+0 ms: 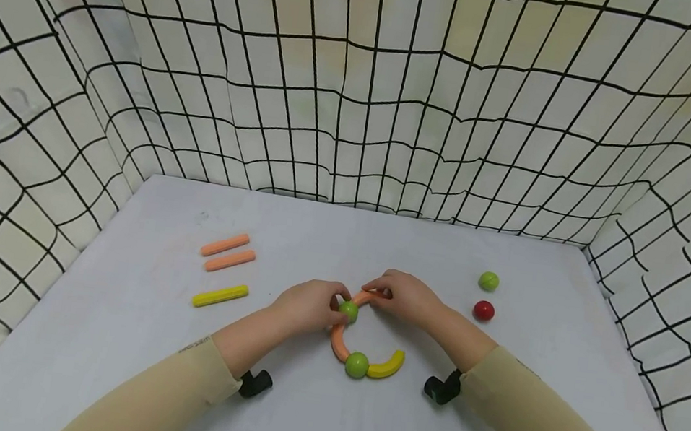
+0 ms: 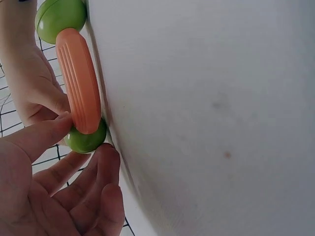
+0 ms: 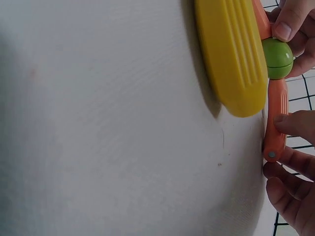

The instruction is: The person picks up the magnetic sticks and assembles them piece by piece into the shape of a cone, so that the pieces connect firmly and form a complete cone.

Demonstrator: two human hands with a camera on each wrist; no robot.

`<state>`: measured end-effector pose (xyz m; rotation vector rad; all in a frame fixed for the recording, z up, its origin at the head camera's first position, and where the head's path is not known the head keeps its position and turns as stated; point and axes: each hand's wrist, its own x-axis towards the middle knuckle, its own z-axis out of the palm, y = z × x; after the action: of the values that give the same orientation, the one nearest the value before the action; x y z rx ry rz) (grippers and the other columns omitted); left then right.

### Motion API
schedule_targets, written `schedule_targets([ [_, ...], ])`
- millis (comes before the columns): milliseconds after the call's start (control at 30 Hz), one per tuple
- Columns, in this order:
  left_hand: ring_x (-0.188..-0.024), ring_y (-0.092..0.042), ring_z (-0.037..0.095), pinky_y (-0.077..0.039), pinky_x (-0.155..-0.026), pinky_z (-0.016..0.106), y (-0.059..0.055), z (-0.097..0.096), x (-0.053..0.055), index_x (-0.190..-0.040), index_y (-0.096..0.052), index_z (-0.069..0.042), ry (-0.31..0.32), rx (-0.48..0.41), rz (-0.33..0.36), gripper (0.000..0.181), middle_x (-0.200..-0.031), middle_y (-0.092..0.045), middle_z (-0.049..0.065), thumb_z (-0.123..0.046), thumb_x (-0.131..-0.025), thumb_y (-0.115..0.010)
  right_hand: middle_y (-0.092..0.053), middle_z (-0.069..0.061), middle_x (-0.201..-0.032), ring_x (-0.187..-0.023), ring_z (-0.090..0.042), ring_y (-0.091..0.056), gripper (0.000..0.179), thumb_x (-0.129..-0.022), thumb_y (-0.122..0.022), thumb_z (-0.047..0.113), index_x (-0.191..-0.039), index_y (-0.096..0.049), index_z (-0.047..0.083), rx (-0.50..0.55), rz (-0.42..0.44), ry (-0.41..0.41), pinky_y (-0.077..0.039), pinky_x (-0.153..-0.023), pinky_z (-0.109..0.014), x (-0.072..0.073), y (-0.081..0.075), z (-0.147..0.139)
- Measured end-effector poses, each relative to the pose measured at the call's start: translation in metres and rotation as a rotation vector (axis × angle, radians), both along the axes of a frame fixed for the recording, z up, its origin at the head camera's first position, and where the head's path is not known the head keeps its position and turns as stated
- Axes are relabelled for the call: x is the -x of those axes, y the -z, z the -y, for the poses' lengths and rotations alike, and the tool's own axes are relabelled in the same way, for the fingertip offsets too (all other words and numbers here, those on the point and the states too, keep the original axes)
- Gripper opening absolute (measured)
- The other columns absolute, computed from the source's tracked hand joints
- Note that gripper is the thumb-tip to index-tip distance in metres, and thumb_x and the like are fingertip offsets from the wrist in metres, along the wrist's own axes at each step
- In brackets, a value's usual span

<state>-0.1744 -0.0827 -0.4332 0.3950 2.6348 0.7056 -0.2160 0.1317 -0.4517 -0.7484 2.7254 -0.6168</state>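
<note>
An open ring of curved pieces and balls lies on the white table. My left hand [image 1: 310,305] pinches its upper green ball [image 1: 348,310] between thumb and fingers. A curved orange piece [image 1: 364,297] joins that ball, and my right hand [image 1: 409,298] grips its far end; the right wrist view shows a small metal disc on the tip. Below the held ball, another curved orange piece [image 2: 78,81] with grooves leads to a second green ball [image 1: 357,365]. From there a curved yellow piece [image 1: 387,365] runs right, its end free.
Left on the table [image 1: 134,377] lie two straight orange sticks [image 1: 229,260] and a yellow stick [image 1: 220,296]. At the right are a light green ball [image 1: 489,281] and a red ball [image 1: 484,310]. Black netting [image 1: 368,95] over pale walls surrounds the back and sides.
</note>
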Motion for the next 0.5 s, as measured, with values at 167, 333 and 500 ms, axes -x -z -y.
schedule_targets([
  [167,-0.076,-0.058,0.012,-0.047,-0.069,0.033,0.0006,0.0010,0.0012,-0.120,-0.066,-0.020,0.003,-0.001,0.006,0.035,-0.093,-0.065,-0.005,-0.038,-0.090,-0.072,-0.060,0.007,-0.092,-0.080,-0.012,-0.052,0.028,-0.093,-0.072,0.026,-0.120,-0.073,0.020,0.010,0.004,0.004,-0.045,-0.071,-0.027,-0.0004,0.0006,-0.0007],
  [333,-0.077,-0.059,0.012,-0.047,-0.069,0.034,0.0029,-0.0001,0.0043,-0.123,-0.065,-0.020,-0.005,-0.012,0.020,0.038,-0.096,-0.066,-0.004,-0.043,-0.093,-0.066,-0.059,0.007,-0.090,-0.077,-0.011,-0.052,0.028,-0.093,-0.072,0.030,-0.119,-0.073,0.022,0.020,0.000,0.029,-0.045,-0.070,-0.027,-0.0027,-0.0007,-0.0032],
  [500,-0.082,-0.059,0.013,-0.049,-0.073,0.036,0.0038,-0.0037,0.0087,-0.127,-0.064,-0.019,-0.002,-0.015,0.002,0.041,-0.104,-0.067,-0.001,-0.045,-0.096,-0.061,-0.062,0.005,-0.097,-0.081,-0.011,-0.055,0.029,-0.093,-0.071,0.032,-0.120,-0.073,0.022,0.018,-0.009,0.065,-0.048,-0.073,-0.027,-0.0043,-0.0053,-0.0092],
])
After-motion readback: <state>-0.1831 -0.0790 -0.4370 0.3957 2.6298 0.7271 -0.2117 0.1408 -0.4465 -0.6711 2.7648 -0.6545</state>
